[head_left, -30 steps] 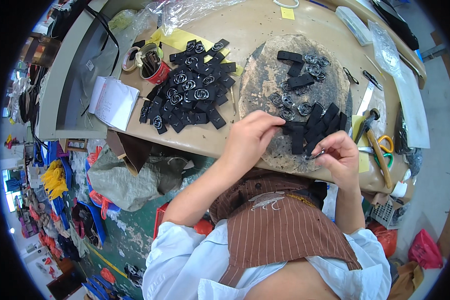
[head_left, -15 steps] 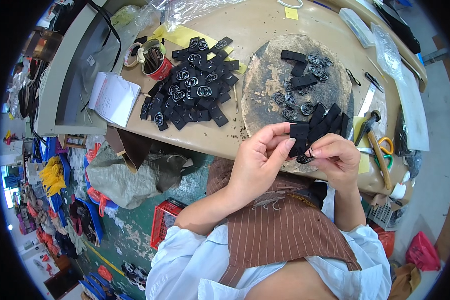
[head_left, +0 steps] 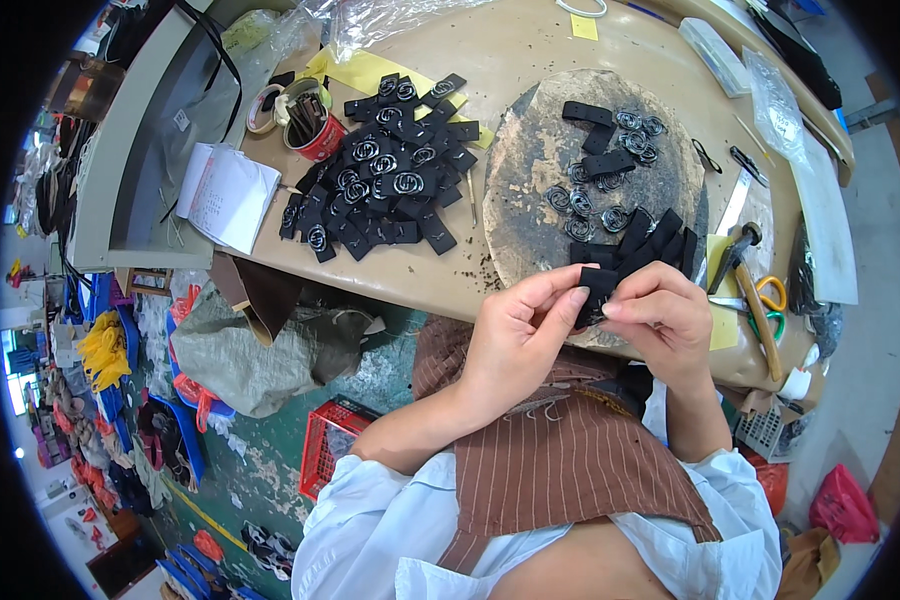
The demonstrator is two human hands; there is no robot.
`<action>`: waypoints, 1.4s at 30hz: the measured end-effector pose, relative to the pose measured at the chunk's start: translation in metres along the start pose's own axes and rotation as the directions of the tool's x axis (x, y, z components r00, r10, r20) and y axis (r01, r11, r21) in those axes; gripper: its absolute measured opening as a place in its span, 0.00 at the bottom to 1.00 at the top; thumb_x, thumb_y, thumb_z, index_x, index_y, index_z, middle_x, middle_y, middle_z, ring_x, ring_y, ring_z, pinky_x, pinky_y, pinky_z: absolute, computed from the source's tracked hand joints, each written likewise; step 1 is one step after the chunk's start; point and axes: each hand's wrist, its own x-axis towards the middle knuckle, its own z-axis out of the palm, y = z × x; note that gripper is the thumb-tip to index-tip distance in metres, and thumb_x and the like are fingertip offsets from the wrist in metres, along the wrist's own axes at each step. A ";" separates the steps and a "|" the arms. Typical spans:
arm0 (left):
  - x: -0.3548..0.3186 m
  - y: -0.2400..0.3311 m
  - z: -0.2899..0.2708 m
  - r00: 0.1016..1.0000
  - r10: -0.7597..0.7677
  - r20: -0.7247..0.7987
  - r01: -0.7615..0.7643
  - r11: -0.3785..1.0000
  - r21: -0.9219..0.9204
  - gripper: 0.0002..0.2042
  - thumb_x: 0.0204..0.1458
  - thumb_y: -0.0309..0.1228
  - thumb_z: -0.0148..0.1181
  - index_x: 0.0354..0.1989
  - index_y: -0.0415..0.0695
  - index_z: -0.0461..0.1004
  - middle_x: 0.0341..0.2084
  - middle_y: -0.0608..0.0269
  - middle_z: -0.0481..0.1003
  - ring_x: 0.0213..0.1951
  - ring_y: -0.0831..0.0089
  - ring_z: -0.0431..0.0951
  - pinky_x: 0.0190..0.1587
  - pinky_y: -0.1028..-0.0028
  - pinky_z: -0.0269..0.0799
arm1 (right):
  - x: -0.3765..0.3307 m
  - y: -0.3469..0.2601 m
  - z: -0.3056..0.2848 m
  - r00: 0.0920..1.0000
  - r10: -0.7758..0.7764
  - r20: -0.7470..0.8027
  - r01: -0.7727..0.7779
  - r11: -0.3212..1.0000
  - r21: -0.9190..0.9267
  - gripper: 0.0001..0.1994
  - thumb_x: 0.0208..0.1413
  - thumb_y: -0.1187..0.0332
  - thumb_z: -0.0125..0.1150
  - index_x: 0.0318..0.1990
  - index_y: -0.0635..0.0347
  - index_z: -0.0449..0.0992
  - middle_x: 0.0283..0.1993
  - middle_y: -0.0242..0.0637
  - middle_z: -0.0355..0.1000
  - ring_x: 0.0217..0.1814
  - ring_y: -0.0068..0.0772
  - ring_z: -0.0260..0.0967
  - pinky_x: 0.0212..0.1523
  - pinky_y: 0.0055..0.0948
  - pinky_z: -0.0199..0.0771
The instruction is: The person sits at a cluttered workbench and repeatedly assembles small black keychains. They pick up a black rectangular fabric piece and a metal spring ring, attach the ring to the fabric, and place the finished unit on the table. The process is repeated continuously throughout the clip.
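Strap (head_left: 598,285) half covered by fingers of left hand (head_left: 515,340) and right hand (head_left: 665,320); whatever sits at its lower end too small to tell. Worktop (head_left: 530,50) cut off at top edge. Pile (head_left: 380,175) pieces overlap, count unclear.

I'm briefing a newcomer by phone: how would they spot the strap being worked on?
Find the round worn pad on the tan bench. At its near edge, both hands pinch one black strap; unlike the others, it is lifted off the pad.

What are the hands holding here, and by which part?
Both hands, left hand and right hand, pinch one small black strap piece at its lower end.
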 end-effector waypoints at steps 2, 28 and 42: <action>0.000 0.001 0.000 1.000 0.007 0.015 -0.008 0.999 0.036 0.12 0.57 0.21 0.50 0.48 0.32 0.70 0.36 0.63 0.76 0.37 0.85 0.72 0.38 0.84 0.69 | 0.003 -0.001 -0.002 0.999 0.025 0.021 -0.025 0.999 -0.028 0.11 0.37 0.81 0.68 0.31 0.60 0.79 0.30 0.34 0.71 0.29 0.24 0.70 0.27 0.20 0.68; 0.013 -0.016 -0.007 0.981 0.164 -0.107 -0.163 0.987 0.014 0.16 0.46 0.19 0.63 0.45 0.36 0.70 0.43 0.59 0.70 0.35 0.82 0.74 0.36 0.83 0.71 | -0.006 0.008 0.022 0.831 0.556 0.005 -0.431 0.638 0.638 0.07 0.52 0.78 0.59 0.39 0.67 0.72 0.37 0.31 0.69 0.37 0.17 0.68 0.39 0.18 0.70; 0.010 -0.016 -0.009 0.937 0.350 0.003 -0.350 0.935 0.064 0.09 0.43 0.23 0.65 0.35 0.41 0.78 0.39 0.62 0.76 0.40 0.79 0.74 0.44 0.77 0.60 | -0.005 -0.002 0.016 0.977 0.200 -0.076 -0.171 0.943 0.285 0.09 0.49 0.76 0.62 0.39 0.66 0.73 0.35 0.33 0.64 0.38 0.24 0.62 0.41 0.20 0.61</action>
